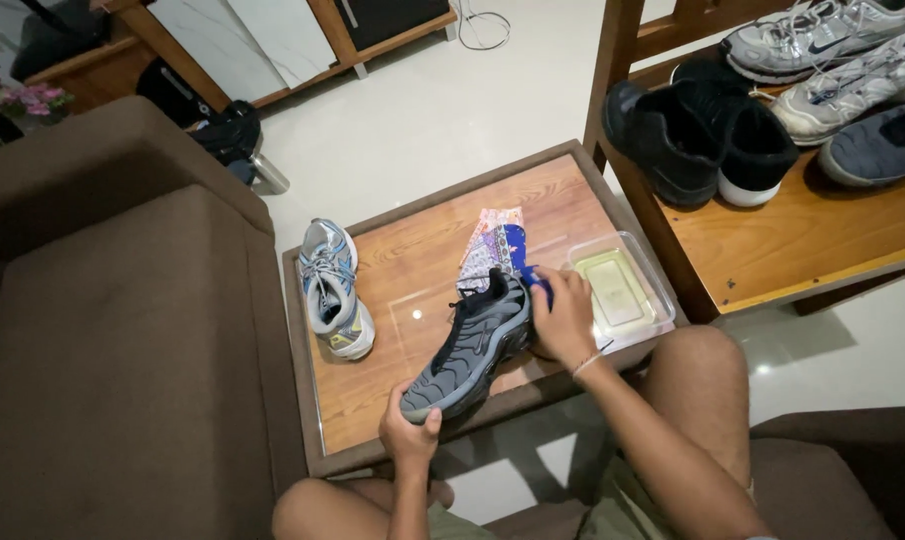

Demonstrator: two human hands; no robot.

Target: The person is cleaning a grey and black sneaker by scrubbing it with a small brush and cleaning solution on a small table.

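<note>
One dark grey shoe lies tilted over the front edge of the low wooden table. The left hand clasps its toe; the right hand presses a blue cloth against its heel side. On the table also sit one light blue sneaker, one patterned cloth and one clear plastic tray. Five shoes fill the wooden shelf beside it.
</note>
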